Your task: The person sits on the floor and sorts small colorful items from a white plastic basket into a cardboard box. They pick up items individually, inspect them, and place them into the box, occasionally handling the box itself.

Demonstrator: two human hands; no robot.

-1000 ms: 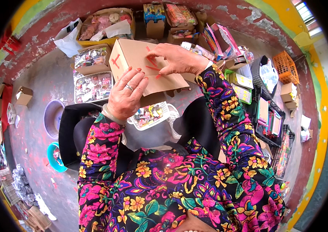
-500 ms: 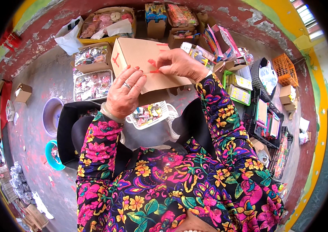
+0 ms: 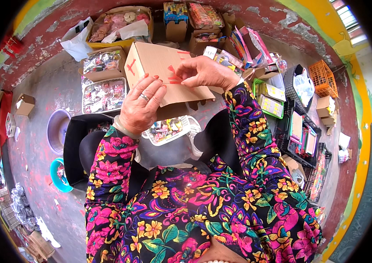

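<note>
A brown cardboard box [image 3: 157, 65] with red strips or marks on its faces tilts in front of me. My left hand [image 3: 142, 103], with a ring on one finger, grips the box's near left edge; its fingers lie together against the cardboard and its thumb is hidden. Over the top face, my right hand [image 3: 210, 73] has thumb and forefinger curled close together beside a red strip [image 3: 173, 81]. Whether something small sits between those fingertips, I cannot make out. Beneath the box, a white basket [image 3: 166, 139] of small colourful packets shows partly.
Left of the box are a white tray [image 3: 103, 95] of small packets, a purple basin [image 3: 59, 131] and a turquoise basin [image 3: 59, 175]. To the right stand a green crate [image 3: 268, 100], black crates [image 3: 300, 136] and an orange crate [image 3: 323, 79]. Filled cartons [image 3: 120, 26] line the wall ahead.
My right hand has shifted slightly to the right, uncovering more of the red strips. The left hand stays at the box's edge. The view has moved a little.
</note>
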